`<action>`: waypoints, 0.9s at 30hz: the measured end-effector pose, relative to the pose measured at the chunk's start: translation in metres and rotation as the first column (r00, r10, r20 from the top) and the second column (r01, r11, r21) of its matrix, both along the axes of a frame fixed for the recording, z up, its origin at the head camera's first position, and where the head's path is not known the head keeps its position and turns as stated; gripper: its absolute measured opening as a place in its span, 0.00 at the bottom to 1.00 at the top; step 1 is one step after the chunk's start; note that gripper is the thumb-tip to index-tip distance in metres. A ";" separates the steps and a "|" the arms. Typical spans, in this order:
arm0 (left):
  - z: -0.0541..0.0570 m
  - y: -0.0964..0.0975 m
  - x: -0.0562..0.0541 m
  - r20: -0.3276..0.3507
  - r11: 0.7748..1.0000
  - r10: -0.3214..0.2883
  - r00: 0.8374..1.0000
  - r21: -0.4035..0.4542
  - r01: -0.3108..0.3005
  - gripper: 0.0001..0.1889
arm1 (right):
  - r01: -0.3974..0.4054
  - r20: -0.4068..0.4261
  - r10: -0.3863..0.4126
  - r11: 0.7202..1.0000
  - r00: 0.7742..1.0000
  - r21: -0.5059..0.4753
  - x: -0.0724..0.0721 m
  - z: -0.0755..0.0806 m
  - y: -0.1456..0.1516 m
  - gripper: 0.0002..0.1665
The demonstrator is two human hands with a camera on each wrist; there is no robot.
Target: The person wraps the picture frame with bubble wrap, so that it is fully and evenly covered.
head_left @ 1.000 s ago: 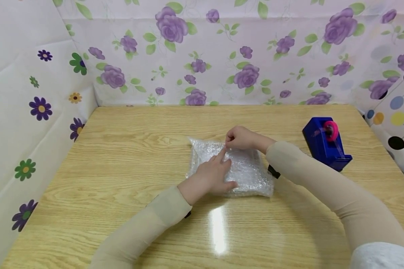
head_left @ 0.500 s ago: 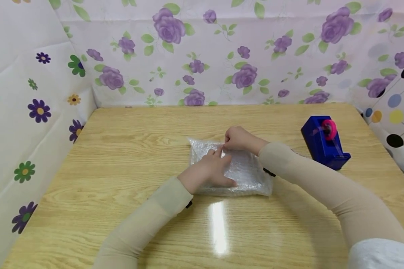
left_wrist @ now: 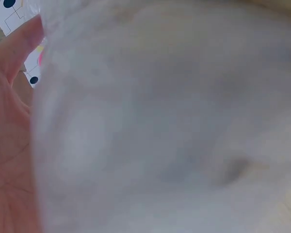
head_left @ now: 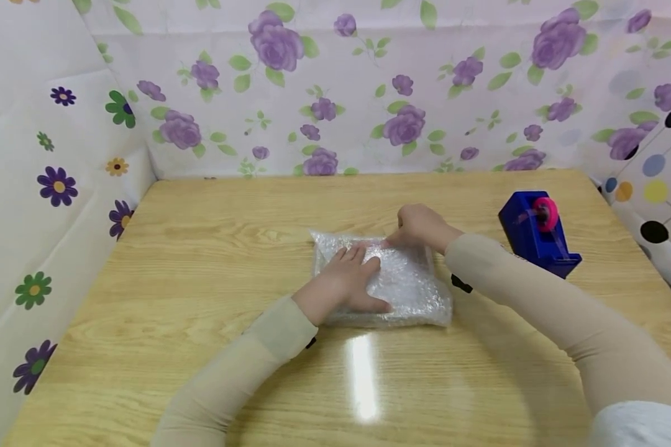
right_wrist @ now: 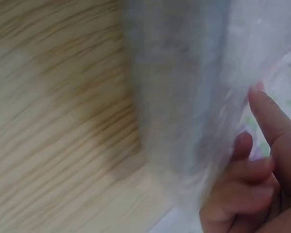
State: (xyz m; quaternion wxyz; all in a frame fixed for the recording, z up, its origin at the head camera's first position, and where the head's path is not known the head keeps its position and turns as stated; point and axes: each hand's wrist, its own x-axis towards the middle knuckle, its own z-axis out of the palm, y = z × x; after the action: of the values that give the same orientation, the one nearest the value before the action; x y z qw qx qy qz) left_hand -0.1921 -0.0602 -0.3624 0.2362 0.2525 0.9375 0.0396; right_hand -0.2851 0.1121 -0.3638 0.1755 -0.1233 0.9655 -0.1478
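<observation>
A flat package in clear bubble wrap (head_left: 410, 292) lies on the wooden table. My left hand (head_left: 346, 284) rests on its left half with fingers and thumb spread. At the far edge, a narrow pinkish strip of clear tape (head_left: 373, 243) shows on the wrap. My right hand (head_left: 424, 226) presses there with its thumb extended, the other fingers loosely bent. Up close in the right wrist view, the straight thumb (right_wrist: 269, 111) touches the wrap while the bent fingers sit by the package edge. Blurred bubble wrap (left_wrist: 160, 116) fills most of the left wrist view, hiding the left fingertips.
To the right of the package stands a blue tape dispenser (head_left: 528, 242) with a pink-cored roll (head_left: 546, 215). Flower-patterned sheets (head_left: 324, 87) hang behind the table (head_left: 212, 261) and along both sides.
My right hand has gone from pinching at the package's far edge to pressing with its thumb, shifting slightly right. The tape strip now shows. My left fingers have drawn back a little.
</observation>
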 end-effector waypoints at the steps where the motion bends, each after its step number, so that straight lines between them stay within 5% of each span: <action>1: 0.000 -0.001 0.000 -0.004 1.000 -0.002 1.000 0.009 0.002 0.43 | 0.017 -0.001 -0.017 1.000 1.000 0.005 0.000 0.002 0.002 0.27; 7: -0.003 -0.007 -0.002 -0.041 0.999 -0.021 0.999 0.039 0.022 0.41 | 0.035 0.009 -0.035 0.998 0.999 -0.054 0.000 0.003 0.009 0.24; 17: -0.008 -0.010 -0.004 -0.024 0.998 0.017 1.000 0.060 -0.015 0.59 | 0.043 0.019 -0.040 0.981 0.999 -0.191 -0.002 -0.007 0.015 0.20; 27: -0.013 -0.007 -0.007 -0.032 0.999 0.015 0.999 0.044 -0.013 0.60 | 0.026 0.038 -0.017 0.970 0.999 -0.240 -0.007 -0.013 0.023 0.18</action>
State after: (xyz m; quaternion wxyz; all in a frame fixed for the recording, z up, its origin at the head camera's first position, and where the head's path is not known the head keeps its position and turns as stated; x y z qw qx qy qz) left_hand -0.1992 -0.0673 -0.3758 0.2152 0.2516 0.9418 0.0577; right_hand -0.2925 0.1354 -0.3770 0.1749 -0.1304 0.9384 -0.2678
